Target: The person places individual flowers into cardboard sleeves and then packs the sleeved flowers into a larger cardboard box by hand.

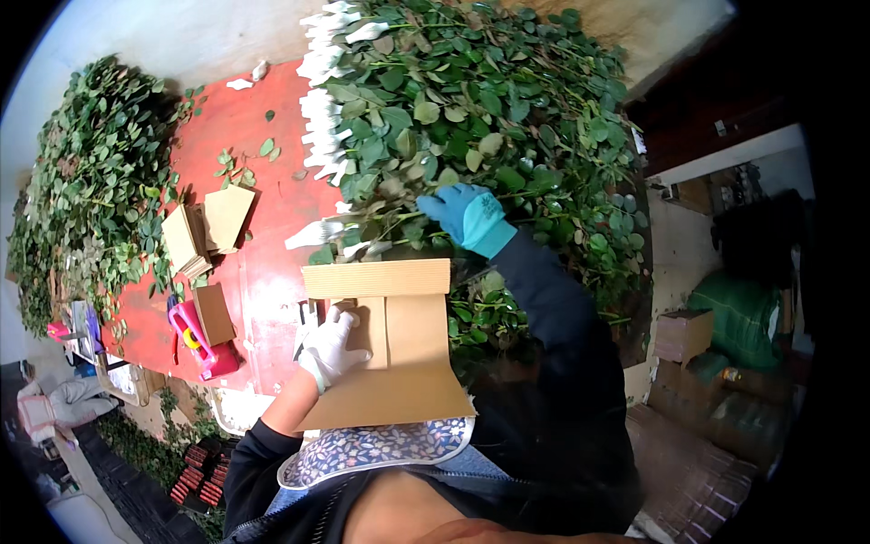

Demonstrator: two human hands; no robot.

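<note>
My left hand (333, 350), in a white glove, lies on a brown cardboard sheet (408, 394), its thumb apart from the fingers. This sheet has a folded corrugated strip along its far edge and rests in front of my body. My right hand (464, 216), in a blue and teal glove, reaches past it into a big heap of leafy rose stems (507, 109). Its fingers curl down over a rose stem; their tips are partly hidden by leaves. White sleeves (322, 109) cover the heads along the heap's left edge, and a few sleeved heads (313, 236) lie just beyond the cardboard.
A red table (240, 118) carries the heap. Left of it are cut cardboard pieces (186, 240), a pink tape dispenser (199, 344) and a second pile of stems (100, 154). Stacked cardboard (693, 462) and a green sack (739, 317) stand at right.
</note>
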